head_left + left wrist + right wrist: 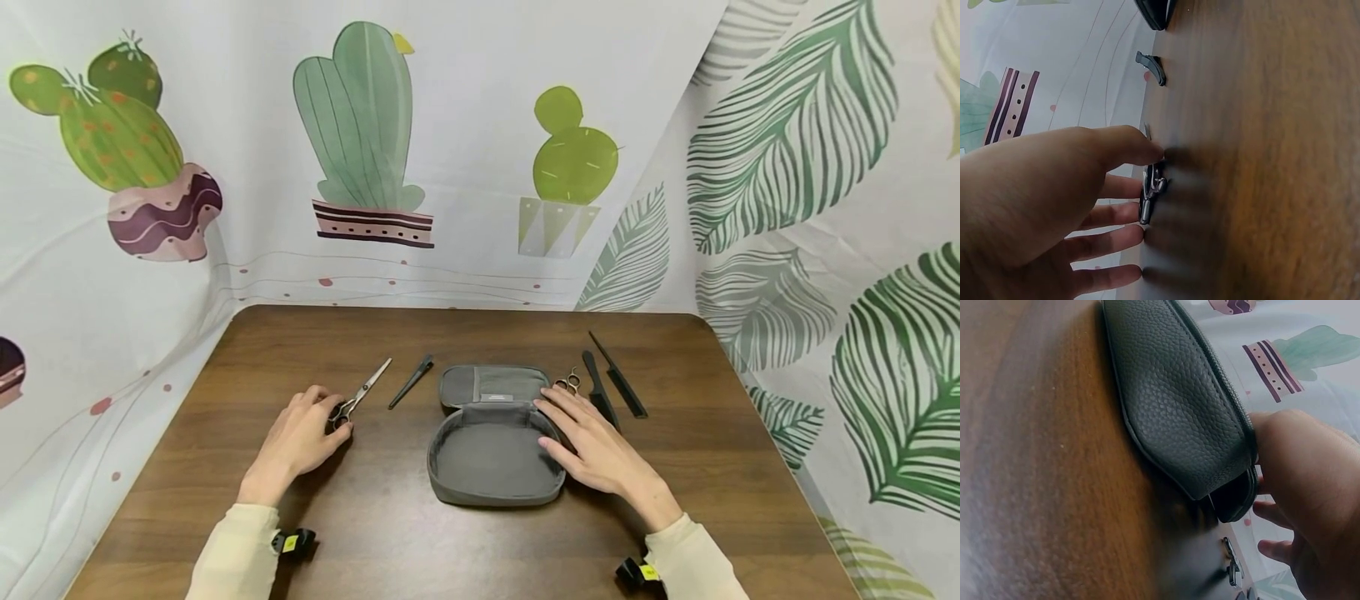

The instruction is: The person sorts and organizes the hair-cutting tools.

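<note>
My left hand (300,433) reaches over the handles of a pair of scissors (365,390), its thumb and index finger on either side of them. In the left wrist view those scissors (1147,203) lie flat on the table, just past the extended fingers. An unzipped grey pouch (495,498) lies with its lid folded back. My right hand (600,450) rests against the pouch's right side, thumb at the rim and fingers near the lid, all fairly straight. In the right wrist view the thumb touches the zipper edge of the pouch (1172,406); some fingertips are hidden behind it.
A dark hair clip (411,382) lies between the scissors and the pouch. Beyond my right hand are a second pair of scissors (573,381), partly hidden, a handled comb (597,387) and a tail comb (625,387). A printed curtain (480,167) backs the wooden table (390,550).
</note>
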A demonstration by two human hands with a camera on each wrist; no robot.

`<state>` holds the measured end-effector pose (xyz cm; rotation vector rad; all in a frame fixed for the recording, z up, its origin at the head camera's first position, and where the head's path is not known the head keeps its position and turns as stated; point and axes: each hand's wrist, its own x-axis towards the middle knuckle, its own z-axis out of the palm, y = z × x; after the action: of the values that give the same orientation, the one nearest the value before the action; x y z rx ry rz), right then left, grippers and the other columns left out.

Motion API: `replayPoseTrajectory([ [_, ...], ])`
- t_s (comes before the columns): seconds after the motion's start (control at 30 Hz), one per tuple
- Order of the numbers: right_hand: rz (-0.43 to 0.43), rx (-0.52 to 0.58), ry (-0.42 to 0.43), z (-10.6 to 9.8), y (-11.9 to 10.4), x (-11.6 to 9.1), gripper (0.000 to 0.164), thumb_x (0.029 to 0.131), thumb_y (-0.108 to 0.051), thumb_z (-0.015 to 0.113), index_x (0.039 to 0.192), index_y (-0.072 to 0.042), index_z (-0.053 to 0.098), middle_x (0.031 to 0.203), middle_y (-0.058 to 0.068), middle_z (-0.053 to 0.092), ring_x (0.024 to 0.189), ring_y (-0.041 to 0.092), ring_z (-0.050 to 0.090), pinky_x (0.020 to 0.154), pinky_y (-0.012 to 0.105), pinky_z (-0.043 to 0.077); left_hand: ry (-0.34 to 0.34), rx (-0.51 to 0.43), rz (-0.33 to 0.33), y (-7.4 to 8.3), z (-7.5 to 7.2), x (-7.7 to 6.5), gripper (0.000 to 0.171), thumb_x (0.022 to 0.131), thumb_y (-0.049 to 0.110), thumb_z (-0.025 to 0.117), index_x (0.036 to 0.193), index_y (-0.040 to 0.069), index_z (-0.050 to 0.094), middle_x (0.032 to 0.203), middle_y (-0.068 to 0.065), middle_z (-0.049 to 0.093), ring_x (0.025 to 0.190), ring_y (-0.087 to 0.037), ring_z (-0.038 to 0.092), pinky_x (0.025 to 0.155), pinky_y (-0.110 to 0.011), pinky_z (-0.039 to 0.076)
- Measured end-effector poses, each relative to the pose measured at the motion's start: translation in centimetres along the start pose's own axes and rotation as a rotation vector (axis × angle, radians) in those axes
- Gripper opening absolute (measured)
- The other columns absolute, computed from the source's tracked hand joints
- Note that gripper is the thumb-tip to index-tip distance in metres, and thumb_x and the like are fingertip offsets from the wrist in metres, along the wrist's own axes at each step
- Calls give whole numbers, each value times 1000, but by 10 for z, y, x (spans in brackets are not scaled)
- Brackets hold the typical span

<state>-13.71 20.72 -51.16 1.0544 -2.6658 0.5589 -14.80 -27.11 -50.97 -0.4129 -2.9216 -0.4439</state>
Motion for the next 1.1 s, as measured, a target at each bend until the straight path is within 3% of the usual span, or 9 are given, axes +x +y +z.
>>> replayPoseTrajectory([
  [0.43,0,-7,5,0,1,0,57,103,-36,62,150,-5,55,157,15,45,149,30,26,114,61,33,-22,22,-46,3,-3,3,44,85,26,75,119,-2,72,118,-24,63,101,-44,58,81,-61,51],
  [0.77,0,-1,0,0,0,0,58,103,-37,61,151,-5,54,157,16,44,148,33,26,113,62,33,-37,34,-99,3,-5,11,50,69,32,82,106,-1,76,101,-19,64,75,-38,62,63,-57,55],
  [1.0,4,-1,-8,0,0,0,58,104,-37,60,151,-5,53,157,16,44,149,34,25,113,63,32,-6,55,-66,6,-6,12,29,60,26,84,76,6,70,85,-16,60,62,-35,58,55,-53,51],
  [1.1,1,-5,-5,0,0,0,58,104,-37,60,151,-5,53,157,17,44,149,33,25,113,62,32,8,72,-76,7,-5,11,26,59,25,84,70,8,69,83,-16,59,61,-38,59,53,-54,51],
])
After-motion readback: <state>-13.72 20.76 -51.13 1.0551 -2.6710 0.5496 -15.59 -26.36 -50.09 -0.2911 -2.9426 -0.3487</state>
